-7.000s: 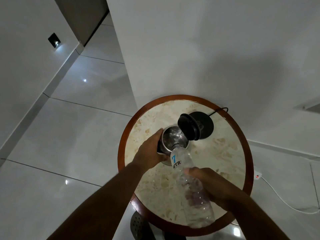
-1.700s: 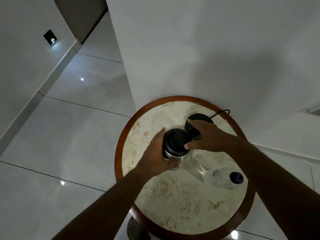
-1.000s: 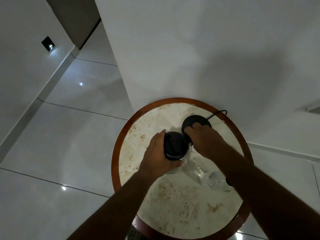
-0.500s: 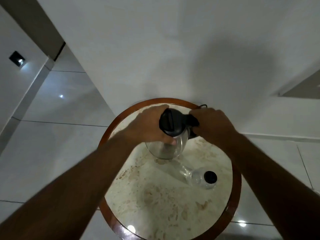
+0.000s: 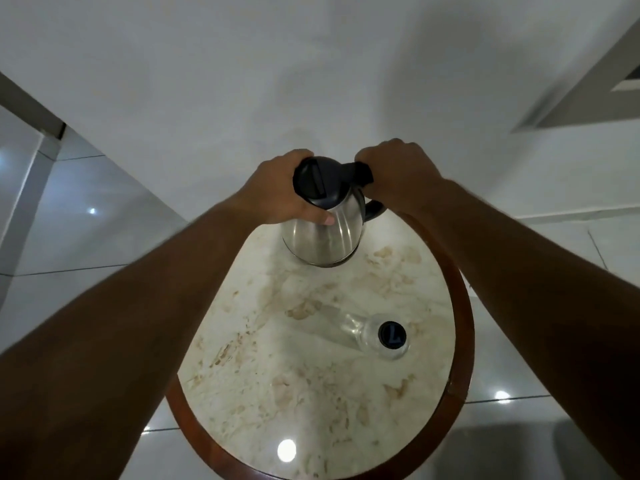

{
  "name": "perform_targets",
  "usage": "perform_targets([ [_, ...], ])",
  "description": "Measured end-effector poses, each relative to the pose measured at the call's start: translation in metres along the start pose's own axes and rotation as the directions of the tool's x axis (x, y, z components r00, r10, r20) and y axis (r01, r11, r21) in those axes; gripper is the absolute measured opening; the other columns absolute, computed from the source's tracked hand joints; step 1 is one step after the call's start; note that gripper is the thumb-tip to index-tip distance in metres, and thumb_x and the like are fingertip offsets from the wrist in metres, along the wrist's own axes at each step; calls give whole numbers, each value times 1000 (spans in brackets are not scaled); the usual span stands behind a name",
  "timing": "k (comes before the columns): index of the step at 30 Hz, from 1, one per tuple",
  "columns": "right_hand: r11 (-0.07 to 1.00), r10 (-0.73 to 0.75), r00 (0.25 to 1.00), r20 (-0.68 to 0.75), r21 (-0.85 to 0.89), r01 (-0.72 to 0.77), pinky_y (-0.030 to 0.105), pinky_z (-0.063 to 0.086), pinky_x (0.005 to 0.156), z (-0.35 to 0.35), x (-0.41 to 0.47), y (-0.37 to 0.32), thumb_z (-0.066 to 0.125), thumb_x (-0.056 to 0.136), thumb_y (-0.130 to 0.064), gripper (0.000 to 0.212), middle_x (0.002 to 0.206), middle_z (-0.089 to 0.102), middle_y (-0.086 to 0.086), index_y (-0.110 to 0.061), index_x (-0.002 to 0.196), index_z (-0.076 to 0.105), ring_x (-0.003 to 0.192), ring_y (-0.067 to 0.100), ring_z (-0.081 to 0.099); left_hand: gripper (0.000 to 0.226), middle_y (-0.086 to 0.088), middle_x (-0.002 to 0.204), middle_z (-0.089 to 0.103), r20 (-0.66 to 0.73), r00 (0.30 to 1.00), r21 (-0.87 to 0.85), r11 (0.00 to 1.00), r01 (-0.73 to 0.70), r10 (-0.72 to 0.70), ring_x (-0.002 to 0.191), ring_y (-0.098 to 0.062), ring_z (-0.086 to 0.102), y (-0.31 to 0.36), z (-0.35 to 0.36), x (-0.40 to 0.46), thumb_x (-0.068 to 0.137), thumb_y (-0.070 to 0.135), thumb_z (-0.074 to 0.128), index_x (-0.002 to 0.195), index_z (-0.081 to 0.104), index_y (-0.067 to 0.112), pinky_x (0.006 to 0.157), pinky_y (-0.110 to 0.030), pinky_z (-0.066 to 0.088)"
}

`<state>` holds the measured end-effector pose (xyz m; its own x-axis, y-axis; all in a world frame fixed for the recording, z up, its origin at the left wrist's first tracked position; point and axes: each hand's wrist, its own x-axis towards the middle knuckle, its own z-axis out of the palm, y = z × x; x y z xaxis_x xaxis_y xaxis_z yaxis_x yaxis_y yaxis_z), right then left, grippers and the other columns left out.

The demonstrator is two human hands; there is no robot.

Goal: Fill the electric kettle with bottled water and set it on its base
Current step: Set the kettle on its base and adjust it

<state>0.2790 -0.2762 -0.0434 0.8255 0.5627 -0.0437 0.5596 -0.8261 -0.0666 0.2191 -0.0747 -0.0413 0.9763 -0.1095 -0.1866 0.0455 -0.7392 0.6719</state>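
A: What's closest to you?

B: The round table (image 5: 263, 393). Its top is cream stone, mottled with tan patches and glossy enough to mirror a ceiling light near 6 o'clock, and a dark reddish wood rim runs around it. Glossy pale floor tiles (image 5: 86, 237) lie on either side.

A: And on the table?

B: Toward 4 o'clock of the tabletop stands the clear plastic water bottle (image 5: 374, 336), seen from above, thin-walled and see-through, with a round dark cap (image 5: 392, 335) bearing a pale mark. It stands well apart from the kettle.

A: Where's the kettle?

B: At the far edge, 12 o'clock. The electric kettle (image 5: 322, 237) has a brushed stainless steel body, rounded and wider at the bottom, with a black plastic lid (image 5: 317, 180) closed on top and a black handle curving off toward 2 o'clock. I cannot tell whether it sits on its base; the body hides whatever is under it.

A: Your hands?

B: My left hand (image 5: 277, 195) is wrapped around the upper body and lid edge, thumb pressed on the steel. My right hand (image 5: 398, 174) is closed around the top of the handle. Both forearms cross the table's sides.

A: Beyond that?

B: A plain white wall (image 5: 242, 81), directly behind the table.
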Motion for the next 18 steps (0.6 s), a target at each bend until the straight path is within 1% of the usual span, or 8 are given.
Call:
perform_targets([
  [5,999,40,998,39,25,-41,35,49,62,-3,-5,7,56,78,-11,9,63,50,3,-16,72,51,63,28,59,103,15,117,57,23,1000,-42,999,1,0,105,-10,55,-1,6,7,44,49,94,134,48,27,76,-13,40],
  [7,998,52,997,52,31,-54,36,50,65,-1,-9,7,55,79,-11,6,69,54,6,-15,75,52,67,29,59,101,22,110,55,36,999,-63,998,8,-5,103,-8,54,-4,12,8,44,48,94,132,47,29,75,-11,39],
  [9,997,71,997,42,38,-73,35,47,65,3,-12,6,54,81,-11,10,69,51,6,-14,75,48,69,29,58,103,29,104,52,41,999,-87,996,17,-14,102,-6,53,-7,15,7,44,49,94,133,46,33,75,-10,38],
  [11,985,126,992,22,112,-128,33,41,63,7,-15,6,58,80,-12,15,71,51,7,-13,76,44,68,27,55,107,27,111,53,57,998,-105,994,34,-28,106,-6,53,-11,17,9,42,52,93,135,43,35,80,-13,40],
  [13,945,213,977,5,253,-207,31,37,62,10,-24,7,64,78,-18,22,73,52,7,-12,76,42,67,24,51,116,20,122,52,81,995,-121,991,64,-54,112,-8,51,-14,17,9,42,51,93,142,38,33,87,-19,40],
  [15,893,274,961,-37,380,-240,31,37,62,14,-37,7,65,79,-21,22,77,55,6,-12,79,45,70,23,52,119,17,128,50,101,992,-131,988,82,-69,116,-9,49,-13,15,8,44,47,95,145,35,32,94,-23,41],
  [17,867,286,955,-74,444,-225,36,44,68,21,-50,4,63,83,-20,20,89,61,11,-6,92,52,81,29,57,117,15,132,51,120,990,-135,986,93,-77,121,-12,49,-12,14,9,46,41,96,146,35,31,99,-28,42],
  [18,869,277,958,-75,445,-217,39,47,76,24,-55,1,62,86,-21,29,103,62,15,-3,107,52,92,32,59,117,14,134,51,132,988,-135,986,99,-81,122,-13,49,-12,13,9,47,39,97,146,36,31,102,-30,43],
])
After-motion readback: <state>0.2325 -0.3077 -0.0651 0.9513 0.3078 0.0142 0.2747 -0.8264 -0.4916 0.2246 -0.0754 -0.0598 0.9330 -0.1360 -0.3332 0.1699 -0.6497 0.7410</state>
